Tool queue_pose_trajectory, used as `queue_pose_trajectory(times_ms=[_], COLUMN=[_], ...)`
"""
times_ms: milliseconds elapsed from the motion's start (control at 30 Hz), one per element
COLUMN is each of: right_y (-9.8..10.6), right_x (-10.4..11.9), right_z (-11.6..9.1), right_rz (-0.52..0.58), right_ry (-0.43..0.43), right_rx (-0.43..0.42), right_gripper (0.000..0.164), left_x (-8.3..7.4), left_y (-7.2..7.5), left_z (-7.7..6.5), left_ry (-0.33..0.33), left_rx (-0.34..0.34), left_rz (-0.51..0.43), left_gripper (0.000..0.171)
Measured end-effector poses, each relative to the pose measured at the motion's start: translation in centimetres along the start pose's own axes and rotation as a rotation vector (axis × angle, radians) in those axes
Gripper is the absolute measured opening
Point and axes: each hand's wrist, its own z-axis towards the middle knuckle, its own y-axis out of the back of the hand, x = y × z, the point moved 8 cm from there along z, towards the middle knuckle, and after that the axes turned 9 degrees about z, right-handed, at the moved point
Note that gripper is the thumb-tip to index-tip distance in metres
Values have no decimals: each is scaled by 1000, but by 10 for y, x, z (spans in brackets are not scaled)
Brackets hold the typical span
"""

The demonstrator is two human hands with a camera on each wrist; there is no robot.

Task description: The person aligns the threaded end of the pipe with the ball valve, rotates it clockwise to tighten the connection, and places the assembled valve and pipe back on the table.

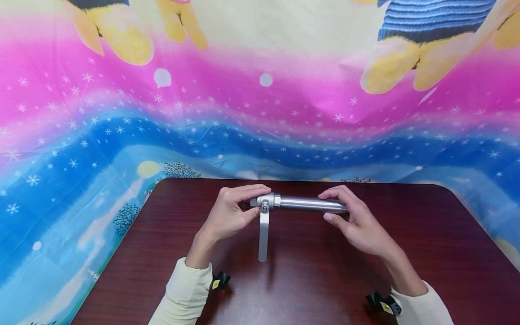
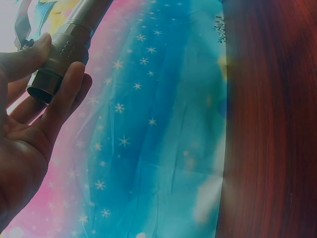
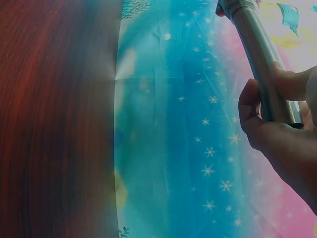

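Observation:
In the head view a metal ball valve [image 1: 266, 197] is joined to a steel pipe [image 1: 306, 204], held level over the table. The valve's flat lever [image 1: 263, 239] points toward me, square to the pipe. My left hand [image 1: 229, 212] grips the valve body at its left end, thumb on the near side and fingers over the far side. The left wrist view shows the valve's open end [image 2: 43, 88] between thumb and fingers. My right hand [image 1: 361, 225] holds the pipe's right end between thumb and fingers. That end of the pipe [image 3: 260, 59] shows in the right wrist view.
Below the hands is a dark red wooden table [image 1: 308, 289] with rounded far corners. A printed cloth [image 1: 243, 104] in pink and blue with snowflakes hangs behind it. Black wrist mounts [image 1: 220, 280] sit at both cream sleeves [image 1: 184, 289].

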Motion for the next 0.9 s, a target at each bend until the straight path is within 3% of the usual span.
queue_pose_trajectory(times_ms=[133,400,633,900], right_y=[0,-1,-2,-2], right_x=[-2,-10,-8,-4], right_z=[0,0,1,1], right_rz=[-28,20,35,43], right_ry=[-24,-96,-88,-22], right_rx=[-3,29,31,18], right_gripper=[45,35,32,46], left_x=[0,0,0,1], left_y=[0,1,0,1], left_z=[0,1,2,1], left_ry=[-14,-17,-13,-1], left_rx=[-3,-7,-1,-3], left_rz=[13,17,7,-2], left_gripper=[45,46,45,45])
